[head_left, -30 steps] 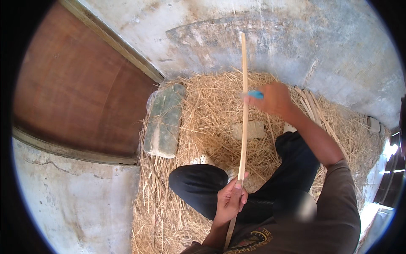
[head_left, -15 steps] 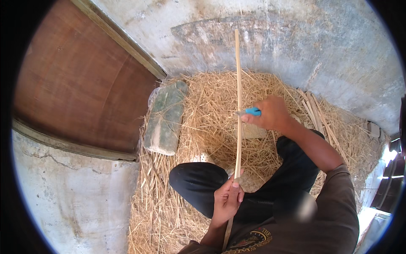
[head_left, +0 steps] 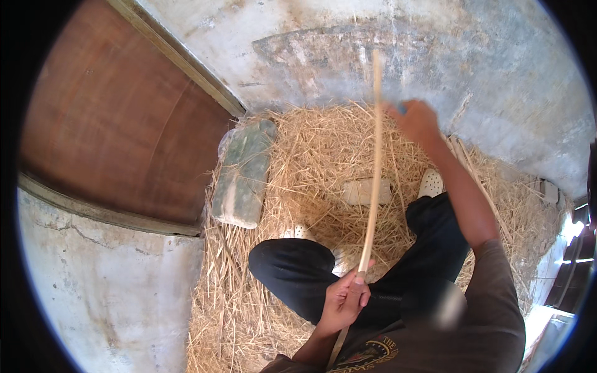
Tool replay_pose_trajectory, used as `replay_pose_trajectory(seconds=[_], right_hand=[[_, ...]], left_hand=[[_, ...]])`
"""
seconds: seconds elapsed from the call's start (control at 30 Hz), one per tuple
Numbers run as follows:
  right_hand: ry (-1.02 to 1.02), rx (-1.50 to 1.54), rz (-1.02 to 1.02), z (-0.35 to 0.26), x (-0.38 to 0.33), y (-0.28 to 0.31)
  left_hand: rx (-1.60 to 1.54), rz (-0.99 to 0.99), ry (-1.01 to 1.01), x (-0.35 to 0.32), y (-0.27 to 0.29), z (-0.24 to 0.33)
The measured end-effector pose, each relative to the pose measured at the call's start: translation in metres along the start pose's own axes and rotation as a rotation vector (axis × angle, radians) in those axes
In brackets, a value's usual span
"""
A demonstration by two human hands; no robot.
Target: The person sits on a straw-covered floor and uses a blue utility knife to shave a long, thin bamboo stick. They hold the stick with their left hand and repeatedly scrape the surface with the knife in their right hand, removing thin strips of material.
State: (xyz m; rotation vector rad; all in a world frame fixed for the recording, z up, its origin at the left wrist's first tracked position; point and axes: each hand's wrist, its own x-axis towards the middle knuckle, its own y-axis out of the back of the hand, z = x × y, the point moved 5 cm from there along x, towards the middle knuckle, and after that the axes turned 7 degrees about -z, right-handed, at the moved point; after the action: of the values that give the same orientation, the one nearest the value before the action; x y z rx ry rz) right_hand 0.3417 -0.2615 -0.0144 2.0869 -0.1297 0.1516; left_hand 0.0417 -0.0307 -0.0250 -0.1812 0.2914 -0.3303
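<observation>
A long, pale, slender strip (head_left: 376, 155) that looks like split bamboo or wood stands lengthwise in front of me, bowed slightly. My left hand (head_left: 342, 303) is closed around its lower part, thumb on top, with the tail end running down past my wrist to my shirt. Farther up, beside the strip's upper half, my right hand (head_left: 418, 124) is closed on a small blue-handled knife (head_left: 402, 109). Motion smears that hand, and the blade cannot be made out, nor whether it touches the strip.
Loose straw (head_left: 311, 149) covers the floor. A greenish stone block (head_left: 245, 171) lies at the left by a brown door panel (head_left: 124, 118). A smaller block (head_left: 360, 192) sits between my legs. The stained wall (head_left: 485, 68) rises ahead; thin strips (head_left: 472, 171) lie right.
My right hand with the knife has moved up and away along the strip. The strip has swung rightward, and my left hand has shifted slightly right, still gripping it.
</observation>
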Motion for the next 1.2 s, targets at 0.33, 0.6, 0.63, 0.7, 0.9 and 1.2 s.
replay_pose_trajectory(seconds=[0.33,0.6,0.63,0.7,0.9,1.2], right_hand=[[0.535,0.069,-0.301,-0.076,-0.118,-0.002],[0.548,0.047,-0.172,-0.072,-0.107,-0.014],[0.551,0.063,-0.160,-0.074,-0.105,-0.014],[0.562,0.072,-0.216,-0.079,-0.111,-0.008],[0.597,0.066,-0.233,-0.081,-0.118,-0.028],[0.510,-0.012,-0.282,-0.078,-0.112,-0.027]], left_hand=[[-0.045,0.122,-0.122,0.011,0.022,-0.009],[0.109,0.146,-0.101,0.009,0.017,0.002],[0.111,0.136,-0.122,0.008,0.017,0.004],[0.087,0.123,-0.123,0.007,0.017,0.006],[0.006,0.140,-0.045,0.006,0.019,-0.006],[0.000,0.124,-0.077,0.001,0.020,0.000]])
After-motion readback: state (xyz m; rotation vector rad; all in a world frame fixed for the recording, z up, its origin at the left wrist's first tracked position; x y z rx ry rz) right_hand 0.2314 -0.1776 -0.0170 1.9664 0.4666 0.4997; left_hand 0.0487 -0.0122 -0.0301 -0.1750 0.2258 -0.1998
